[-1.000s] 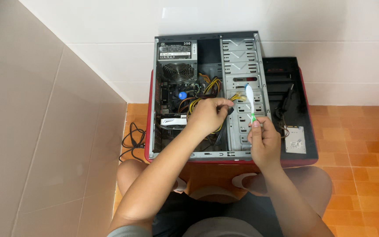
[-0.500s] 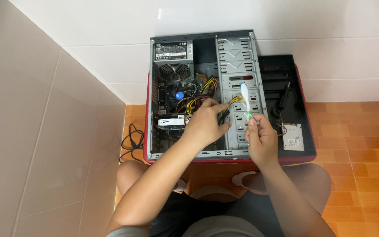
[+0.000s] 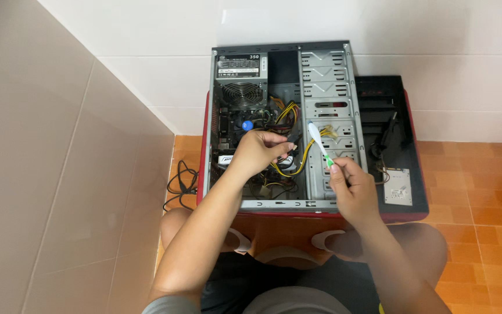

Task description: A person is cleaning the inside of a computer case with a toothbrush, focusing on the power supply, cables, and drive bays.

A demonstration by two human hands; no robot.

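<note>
Open computer case lying on its side on the orange floor, against a white wall, viewed from above by the seated person. The open face points up, so the interior is reachable from overhead.

Left hand: reaches into the case over the board, fingers closed on a dark connector at the end of a cable. The grip is a pinch at the fingertips, lifting the connector clear of the yellow wires beneath.

Right hand: closed around the green handle of a white toothbrush, head pointing up and away toward the connector, just beside it. Held low on the handle, as one holds a brush for fine strokes; whether the bristles touch the connector cannot be told.

Other parts: power supply at the top left corner; drive cage at right; removed black panel beside the case with a small board near it; a coiled black cord on the floor at left.
</note>
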